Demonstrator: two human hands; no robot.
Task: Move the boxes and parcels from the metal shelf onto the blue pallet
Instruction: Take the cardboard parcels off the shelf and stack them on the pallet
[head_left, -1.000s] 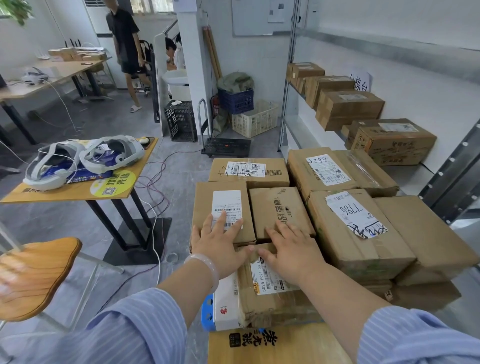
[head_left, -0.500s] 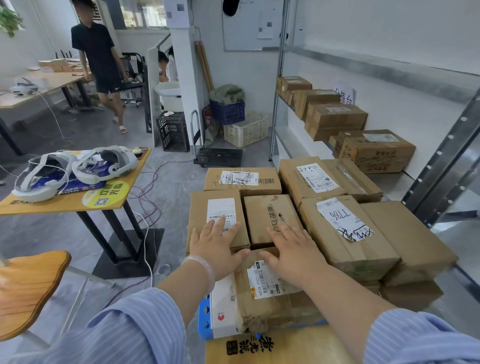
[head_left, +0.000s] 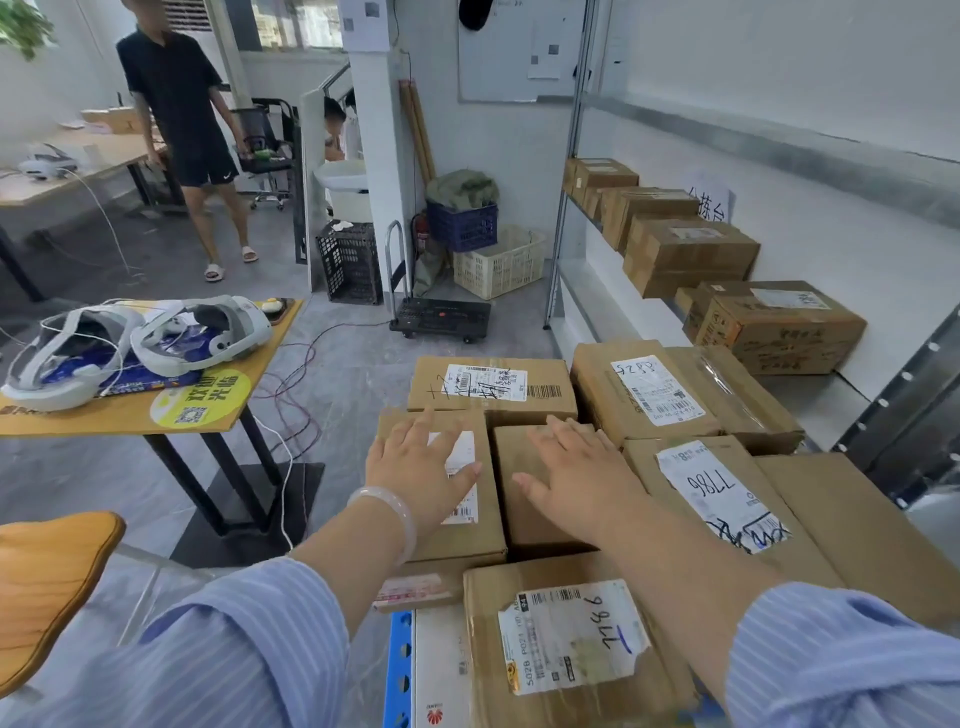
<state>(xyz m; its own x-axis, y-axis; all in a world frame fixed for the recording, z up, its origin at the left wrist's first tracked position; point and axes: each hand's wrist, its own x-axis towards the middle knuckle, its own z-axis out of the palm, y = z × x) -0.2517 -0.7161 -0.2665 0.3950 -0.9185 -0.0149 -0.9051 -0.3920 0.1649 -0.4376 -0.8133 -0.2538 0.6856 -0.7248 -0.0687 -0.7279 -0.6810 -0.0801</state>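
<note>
Boxes (head_left: 524, 525) just beneath both outspread hands (head_left: 415, 467) (head_left: 576, 473)

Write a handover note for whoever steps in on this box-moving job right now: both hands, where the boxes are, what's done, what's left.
Left hand: open, fingers spread over the labelled box on the stack's left side, holding nothing.
Right hand: open over the plain box beside it, holding nothing. Whether either palm presses down cannot be told.
Done: many cardboard boxes are stacked on the blue pallet, in at least two layers.
Left: several boxes are on the metal shelf along the wall. The nearest shelf box is probably the next to take.
</note>
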